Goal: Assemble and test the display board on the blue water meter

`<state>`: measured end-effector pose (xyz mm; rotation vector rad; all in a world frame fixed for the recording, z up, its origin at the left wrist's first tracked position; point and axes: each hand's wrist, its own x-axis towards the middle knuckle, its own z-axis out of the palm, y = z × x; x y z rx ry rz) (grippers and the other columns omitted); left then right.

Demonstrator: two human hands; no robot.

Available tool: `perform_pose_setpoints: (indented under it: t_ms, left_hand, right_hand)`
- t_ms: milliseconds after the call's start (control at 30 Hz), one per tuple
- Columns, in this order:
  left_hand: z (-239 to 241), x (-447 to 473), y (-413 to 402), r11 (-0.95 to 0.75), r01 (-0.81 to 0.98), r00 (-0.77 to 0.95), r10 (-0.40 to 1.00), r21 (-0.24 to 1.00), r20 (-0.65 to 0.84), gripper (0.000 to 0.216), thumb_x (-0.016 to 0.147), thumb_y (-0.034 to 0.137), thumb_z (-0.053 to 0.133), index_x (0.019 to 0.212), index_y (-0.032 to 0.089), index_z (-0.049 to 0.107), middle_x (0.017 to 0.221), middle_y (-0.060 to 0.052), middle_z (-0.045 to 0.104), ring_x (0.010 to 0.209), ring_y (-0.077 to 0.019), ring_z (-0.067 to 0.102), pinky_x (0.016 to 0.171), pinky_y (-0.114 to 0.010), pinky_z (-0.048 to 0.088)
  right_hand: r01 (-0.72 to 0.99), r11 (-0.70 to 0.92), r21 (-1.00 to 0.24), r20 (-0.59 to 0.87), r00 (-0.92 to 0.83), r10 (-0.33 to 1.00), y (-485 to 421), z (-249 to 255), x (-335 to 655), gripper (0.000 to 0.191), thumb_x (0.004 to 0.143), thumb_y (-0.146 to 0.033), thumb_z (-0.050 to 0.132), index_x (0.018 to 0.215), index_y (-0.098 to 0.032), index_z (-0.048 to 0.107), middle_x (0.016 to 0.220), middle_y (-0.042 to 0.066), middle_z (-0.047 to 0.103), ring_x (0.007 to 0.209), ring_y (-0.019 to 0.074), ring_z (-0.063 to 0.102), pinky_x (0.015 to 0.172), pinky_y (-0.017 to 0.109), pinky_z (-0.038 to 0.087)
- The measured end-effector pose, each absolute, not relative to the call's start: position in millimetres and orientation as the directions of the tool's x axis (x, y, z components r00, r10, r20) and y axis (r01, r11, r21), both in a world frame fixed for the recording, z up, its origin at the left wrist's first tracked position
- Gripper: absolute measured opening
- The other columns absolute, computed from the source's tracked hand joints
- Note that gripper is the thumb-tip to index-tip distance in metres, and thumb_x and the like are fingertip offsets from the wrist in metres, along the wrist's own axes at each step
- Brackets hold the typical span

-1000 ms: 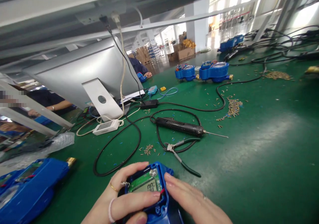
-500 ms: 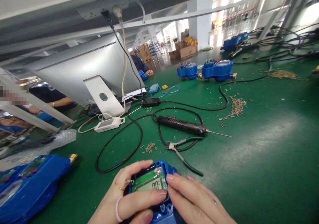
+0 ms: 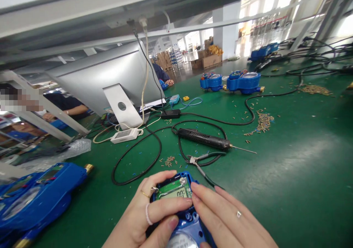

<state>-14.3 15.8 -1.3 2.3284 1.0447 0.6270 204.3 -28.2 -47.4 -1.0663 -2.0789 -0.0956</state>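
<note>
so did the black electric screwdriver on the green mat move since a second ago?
No. The black electric screwdriver keeps its place inside its cable loop, beside the green-handled pliers; only the camera shifted.

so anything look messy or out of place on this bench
Yes. Small brass-coloured screws lie spilled loose across the green mat, with another small scatter near the pliers. Black cables loop untidily around the electric screwdriver. The blue meter in both hands has its circuit board exposed.
</note>
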Motion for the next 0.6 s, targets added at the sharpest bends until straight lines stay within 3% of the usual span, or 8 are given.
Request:
perform_pose_setpoints:
  t_ms: [67, 133, 167, 200, 267, 367, 600]
  left_hand:
    - [-1.6, -13.3, 14.5, -0.58, 0.545, 0.603, 0.773, 0.606, 0.196, 0.039, 0.09, 0.018, 0.049, 0.116, 0.044, 0.059, 0.141, 0.005, 0.042, 0.129, -0.0231, 0.042, 0.105, -0.035, 0.04]
    - [-0.9, -12.4, 12.1, -0.566, 0.568, 0.595, 0.784, 0.598, 0.177, 0.04, 0.09, 0.018, 0.048, 0.117, 0.045, 0.058, 0.141, 0.005, 0.04, 0.129, -0.0231, 0.041, 0.106, -0.036, 0.039]
    - [-0.4, -11.9, 10.8, -0.555, 0.58, 0.587, 0.792, 0.596, 0.168, 0.04, 0.09, 0.018, 0.047, 0.117, 0.046, 0.058, 0.141, 0.005, 0.039, 0.129, -0.0232, 0.041, 0.106, -0.036, 0.039]
    - [0.1, -11.5, 9.6, -0.548, 0.586, 0.582, 0.797, 0.597, 0.16, 0.04, 0.09, 0.019, 0.047, 0.117, 0.047, 0.058, 0.141, 0.006, 0.039, 0.129, -0.0234, 0.04, 0.106, -0.037, 0.039]
    - [1.0, -10.3, 7.9, -0.53, 0.589, 0.571, 0.807, 0.609, 0.15, 0.04, 0.09, 0.02, 0.047, 0.116, 0.049, 0.057, 0.14, 0.007, 0.039, 0.13, -0.0233, 0.04, 0.105, -0.038, 0.038]
    - [2.9, -7.9, 7.7, -0.51, 0.564, 0.547, 0.82, 0.649, 0.17, 0.041, 0.09, 0.02, 0.048, 0.114, 0.051, 0.057, 0.138, 0.008, 0.042, 0.129, -0.0216, 0.04, 0.105, -0.037, 0.037]
    - [7.5, -7.3, 8.0, -0.416, 0.46, 0.469, 0.864, 0.785, 0.183, 0.046, 0.083, 0.016, 0.061, 0.122, 0.041, 0.051, 0.129, 0.005, 0.056, 0.122, -0.019, 0.048, 0.104, -0.031, 0.037]
  right_hand:
    - [0.618, 0.587, -0.523, 0.594, -0.23, 0.771, -24.4, -39.4, 209.6, 0.035, 0.083, -0.022, 0.059, 0.117, -0.019, 0.064, 0.126, 0.005, 0.061, 0.11, 0.0173, 0.062, 0.093, 0.023, 0.048]
    - [0.337, 0.344, -0.876, 0.356, -0.03, 0.934, -19.6, -35.1, 211.1, 0.03, 0.086, -0.026, 0.056, 0.115, -0.025, 0.065, 0.123, 0.004, 0.063, 0.11, 0.0161, 0.062, 0.09, 0.024, 0.05]
    - [0.164, 0.199, -0.966, 0.207, 0.029, 0.978, -16.9, -34.2, 210.1, 0.03, 0.087, -0.028, 0.055, 0.115, -0.027, 0.065, 0.122, 0.004, 0.064, 0.11, 0.0164, 0.061, 0.09, 0.025, 0.05]
    - [0.019, 0.087, -0.996, 0.088, 0.053, 0.995, -14.2, -33.8, 207.9, 0.03, 0.087, -0.03, 0.055, 0.116, -0.027, 0.064, 0.121, 0.005, 0.065, 0.11, 0.0171, 0.061, 0.09, 0.028, 0.05]
    - [-0.123, -0.014, -0.992, -0.016, 0.013, 1.0, -9.3, -33.3, 200.7, 0.034, 0.084, -0.031, 0.059, 0.117, -0.025, 0.063, 0.121, 0.006, 0.064, 0.111, 0.0195, 0.06, 0.088, 0.03, 0.052]
    - [-0.144, -0.013, -0.99, -0.006, -0.052, 0.999, -5.0, -30.7, 188.4, 0.034, 0.081, -0.028, 0.06, 0.115, -0.025, 0.064, 0.122, 0.006, 0.064, 0.112, 0.0202, 0.06, 0.084, 0.028, 0.054]
    - [-0.13, -0.029, -0.991, -0.014, -0.118, 0.993, 0.5, -21.5, 172.6, 0.033, 0.082, -0.029, 0.054, 0.113, -0.018, 0.059, 0.114, 0.01, 0.068, 0.097, 0.0185, 0.068, 0.081, 0.029, 0.056]
